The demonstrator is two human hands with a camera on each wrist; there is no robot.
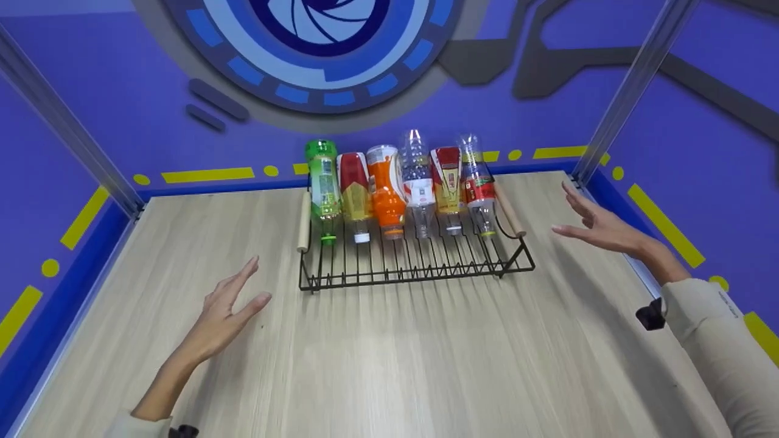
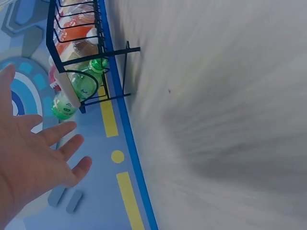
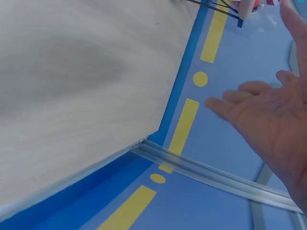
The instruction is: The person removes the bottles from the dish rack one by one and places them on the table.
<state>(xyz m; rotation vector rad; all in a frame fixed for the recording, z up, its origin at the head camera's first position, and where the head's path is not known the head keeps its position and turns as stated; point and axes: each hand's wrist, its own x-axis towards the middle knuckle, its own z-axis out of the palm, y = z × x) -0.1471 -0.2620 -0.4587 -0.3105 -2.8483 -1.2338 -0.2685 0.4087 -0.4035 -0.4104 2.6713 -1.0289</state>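
Pale wooden tabletop (image 1: 389,365) | black wire rack (image 1: 414,264) holds six bottles | left hand (image 1: 228,310), right hand (image 1: 599,225) spread, flanking it, holding nothing

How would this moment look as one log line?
left hand: open, holds nothing | right hand: open, holds nothing | wire rack: six bottles, between the hands | table: wooden

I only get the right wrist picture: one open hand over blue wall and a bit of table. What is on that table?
Observer: A black wire rack with six bottles lying side by side in it.
Operator: Is either hand touching it?
Observer: No. The left hand is open, apart from the rack's left side; the right hand is open off its right side.
Operator: Which bottle is nearest the left hand?
Observer: The green bottle, at the rack's left end.
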